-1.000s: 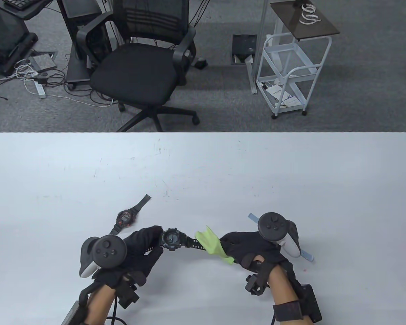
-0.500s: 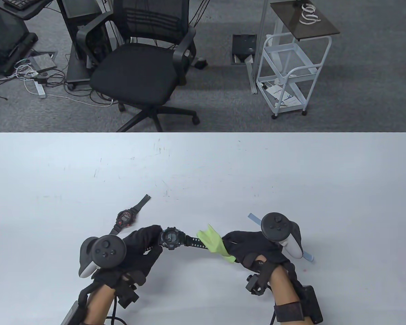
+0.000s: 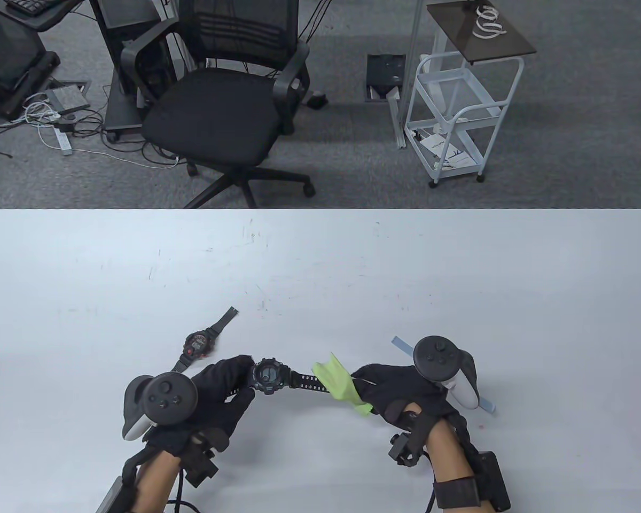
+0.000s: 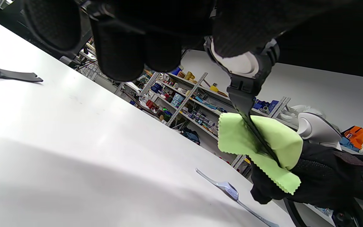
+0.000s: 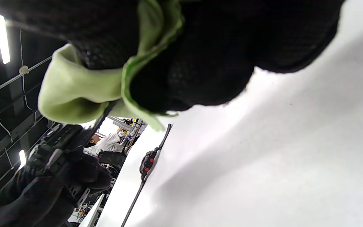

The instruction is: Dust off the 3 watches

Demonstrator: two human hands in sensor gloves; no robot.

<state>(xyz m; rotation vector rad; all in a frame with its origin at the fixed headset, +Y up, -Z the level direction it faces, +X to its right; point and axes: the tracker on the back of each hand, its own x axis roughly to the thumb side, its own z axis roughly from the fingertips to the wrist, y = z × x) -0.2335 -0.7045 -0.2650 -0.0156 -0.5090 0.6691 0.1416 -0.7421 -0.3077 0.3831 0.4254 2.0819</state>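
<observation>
White table: left hand pinches black watch case; right hand, at its 3 o'clock, clamps green cloth round strap.

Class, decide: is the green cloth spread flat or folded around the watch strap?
Folded: the green cloth wraps the black watch strap, pinched by the right hand.
</observation>
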